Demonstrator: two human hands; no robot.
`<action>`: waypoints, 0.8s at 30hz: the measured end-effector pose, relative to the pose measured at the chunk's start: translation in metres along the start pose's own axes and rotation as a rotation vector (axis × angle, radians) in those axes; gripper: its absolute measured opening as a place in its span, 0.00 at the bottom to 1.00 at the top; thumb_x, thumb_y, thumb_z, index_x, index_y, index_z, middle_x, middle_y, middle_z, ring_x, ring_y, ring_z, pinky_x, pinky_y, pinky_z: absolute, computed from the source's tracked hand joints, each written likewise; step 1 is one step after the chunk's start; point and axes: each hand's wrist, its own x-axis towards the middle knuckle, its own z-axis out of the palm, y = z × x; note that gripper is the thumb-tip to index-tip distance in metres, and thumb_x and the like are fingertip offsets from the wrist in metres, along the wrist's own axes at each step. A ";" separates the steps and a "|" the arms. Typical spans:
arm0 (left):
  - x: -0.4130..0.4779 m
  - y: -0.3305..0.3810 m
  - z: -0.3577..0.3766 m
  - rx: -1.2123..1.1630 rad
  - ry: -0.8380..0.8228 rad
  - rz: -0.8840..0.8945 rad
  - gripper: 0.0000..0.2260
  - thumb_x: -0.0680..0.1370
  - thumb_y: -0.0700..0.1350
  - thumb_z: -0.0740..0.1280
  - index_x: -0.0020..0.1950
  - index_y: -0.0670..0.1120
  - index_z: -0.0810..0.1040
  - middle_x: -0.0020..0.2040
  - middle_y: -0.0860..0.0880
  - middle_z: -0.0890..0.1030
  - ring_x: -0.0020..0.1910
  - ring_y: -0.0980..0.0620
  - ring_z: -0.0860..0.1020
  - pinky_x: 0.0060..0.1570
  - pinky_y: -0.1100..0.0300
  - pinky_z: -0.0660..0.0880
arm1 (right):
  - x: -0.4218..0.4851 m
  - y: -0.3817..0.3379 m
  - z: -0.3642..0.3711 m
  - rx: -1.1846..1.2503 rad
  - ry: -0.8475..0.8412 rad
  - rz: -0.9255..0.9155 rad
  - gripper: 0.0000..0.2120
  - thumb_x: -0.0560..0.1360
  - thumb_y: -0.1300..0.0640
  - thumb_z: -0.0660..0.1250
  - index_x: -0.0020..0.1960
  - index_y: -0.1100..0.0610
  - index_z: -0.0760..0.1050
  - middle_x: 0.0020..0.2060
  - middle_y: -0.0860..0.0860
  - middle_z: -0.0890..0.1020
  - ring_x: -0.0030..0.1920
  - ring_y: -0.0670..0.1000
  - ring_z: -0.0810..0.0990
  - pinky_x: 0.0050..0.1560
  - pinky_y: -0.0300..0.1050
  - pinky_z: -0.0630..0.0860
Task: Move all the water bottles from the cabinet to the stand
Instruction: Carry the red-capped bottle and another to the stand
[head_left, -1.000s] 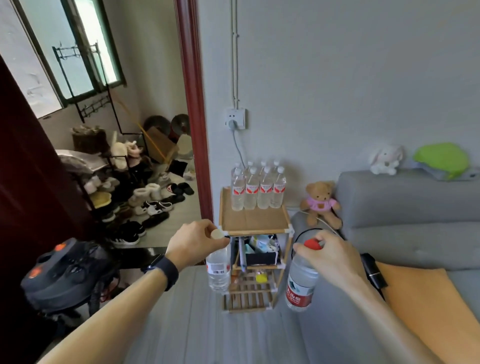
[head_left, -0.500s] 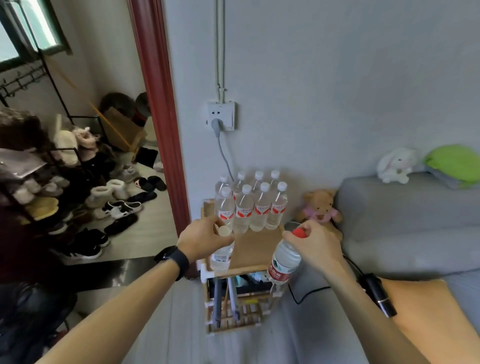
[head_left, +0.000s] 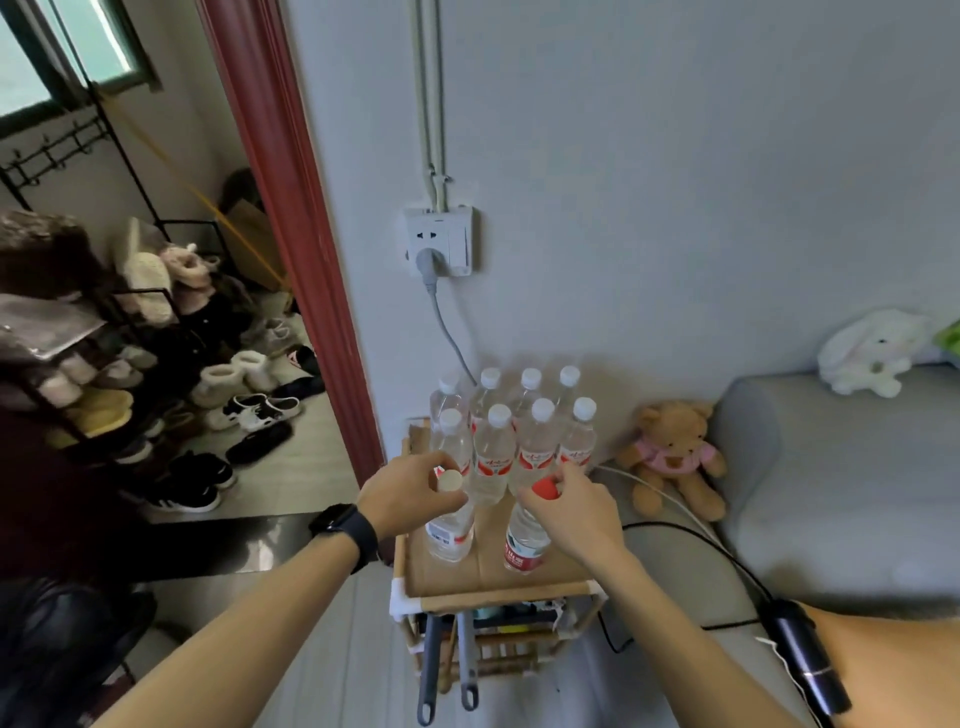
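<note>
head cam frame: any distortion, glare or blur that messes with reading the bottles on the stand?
Head view: strong wide-angle warp, the red door frame and wall conduit lean and bow. Window top left is blown out, but no glare on the stand. Soft overall; bottle labels unreadable. Caps stay distinct: white under the left hand, red under the right hand. Faint shadows on the wall behind the bottle rows.

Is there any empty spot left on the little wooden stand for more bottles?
Yes. The stand top is bare along its front edge, and between the white-capped bottle in the left hand and the red-capped bottle in the right hand. The back is crowded: eight bottles fill it by the wall.
</note>
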 end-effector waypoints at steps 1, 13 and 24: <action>0.001 0.000 0.000 0.002 -0.004 -0.005 0.18 0.71 0.64 0.68 0.57 0.59 0.76 0.38 0.57 0.79 0.37 0.61 0.77 0.36 0.61 0.74 | 0.003 0.003 0.003 0.012 -0.019 -0.018 0.16 0.69 0.33 0.64 0.42 0.45 0.68 0.36 0.43 0.78 0.38 0.43 0.75 0.35 0.43 0.69; -0.006 0.002 0.013 -0.017 0.077 0.000 0.18 0.73 0.61 0.69 0.60 0.58 0.75 0.43 0.59 0.76 0.42 0.63 0.75 0.37 0.66 0.68 | 0.020 0.036 -0.016 0.134 -0.218 -0.118 0.24 0.66 0.22 0.60 0.47 0.41 0.72 0.38 0.43 0.82 0.36 0.43 0.82 0.42 0.45 0.79; -0.002 -0.001 0.012 0.122 0.058 0.009 0.17 0.73 0.68 0.63 0.59 0.67 0.68 0.46 0.61 0.71 0.41 0.61 0.73 0.37 0.62 0.71 | 0.027 0.032 -0.020 -0.140 -0.151 -0.279 0.20 0.71 0.28 0.57 0.42 0.45 0.65 0.33 0.45 0.77 0.35 0.44 0.75 0.31 0.43 0.66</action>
